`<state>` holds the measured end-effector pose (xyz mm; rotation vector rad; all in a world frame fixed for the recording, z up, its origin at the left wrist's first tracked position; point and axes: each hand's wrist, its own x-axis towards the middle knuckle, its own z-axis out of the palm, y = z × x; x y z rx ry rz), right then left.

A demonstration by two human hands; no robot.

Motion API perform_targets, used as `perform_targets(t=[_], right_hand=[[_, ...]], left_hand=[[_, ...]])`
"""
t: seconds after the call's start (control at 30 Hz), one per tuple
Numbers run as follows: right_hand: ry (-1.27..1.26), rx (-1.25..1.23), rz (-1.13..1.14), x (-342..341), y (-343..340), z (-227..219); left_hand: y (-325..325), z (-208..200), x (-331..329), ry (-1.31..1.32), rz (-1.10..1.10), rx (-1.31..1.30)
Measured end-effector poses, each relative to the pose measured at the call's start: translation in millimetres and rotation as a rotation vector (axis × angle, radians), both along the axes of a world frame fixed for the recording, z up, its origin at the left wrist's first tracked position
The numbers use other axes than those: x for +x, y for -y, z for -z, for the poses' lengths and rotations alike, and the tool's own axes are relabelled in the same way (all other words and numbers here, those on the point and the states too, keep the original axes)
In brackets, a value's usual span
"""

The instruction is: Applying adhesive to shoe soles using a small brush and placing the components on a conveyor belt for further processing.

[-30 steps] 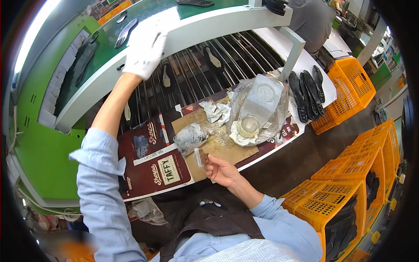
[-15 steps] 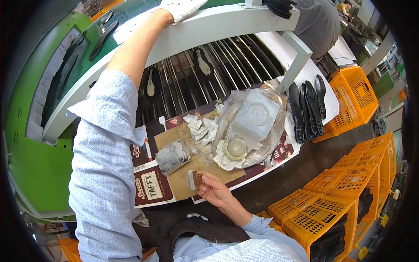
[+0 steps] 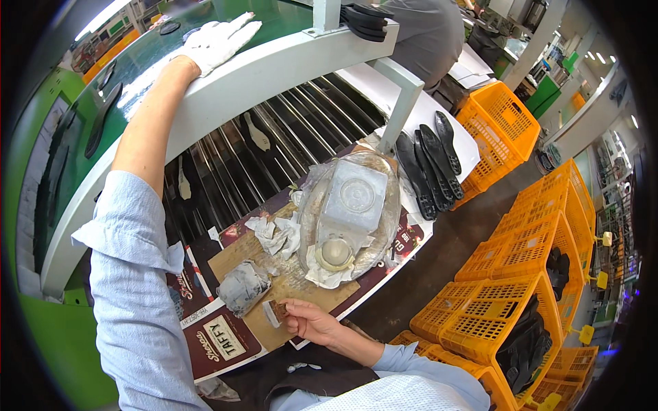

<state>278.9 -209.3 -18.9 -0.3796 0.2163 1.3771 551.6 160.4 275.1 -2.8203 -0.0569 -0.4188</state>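
My left hand (image 3: 219,44), in a white glove, reaches over the pale grey frame bar (image 3: 267,74) to the green belt (image 3: 274,17). Its fingers are stretched out with nothing visible in them. My bare right hand (image 3: 312,322) pinches a small brush-like tool (image 3: 275,313) with a brown grip and a flat pale end. This tool is over the cardboard-covered board (image 3: 257,329), beside a smudged grey cloth-wrapped bundle (image 3: 245,288). Crumpled white tissue (image 3: 277,235) lies beyond it. To the right, a plastic-wrapped tray (image 3: 387,233) bears a translucent square container (image 3: 353,195) and a small round cup (image 3: 336,253).
Black shoe soles with pale centres (image 3: 257,133) lie on the metal rollers (image 3: 295,116). Several black soles (image 3: 428,168) rest on a white surface at the right. Orange crates (image 3: 473,318) stack at the lower right, and another crate (image 3: 497,130) stands farther back. A person in grey (image 3: 418,34) is beyond the bar.
The view has swung to the right, so the scene sits farther left. More of the gloved left hand shows over the belt. The right hand still holds the small tool near the bundle.
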Motion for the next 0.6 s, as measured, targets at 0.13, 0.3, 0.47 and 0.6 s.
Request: perform_targets(t=[0.13, 0.3, 0.47, 0.6], right_hand=[[0.015, 0.002, 0.011, -0.3, -0.6, -3.6], [0.022, -0.036, 0.019, 0.5, -4.6, -2.8], [0.03, -0.045, 0.021, -3.4, -6.7, -0.7], [0.054, -0.06, 0.012, -5.5, -6.5, -3.6]], left_hand=[[10.2, -3.8, -8.9, -0.01, -0.003, -0.015], [1.7, -7.0, -13.0, 0.022, -0.025, -0.199], [-4.8, -4.6, -18.8, 0.149, 0.119, 0.001], [0.9, -5.2, -27.2, 0.459, 0.155, -0.238]])
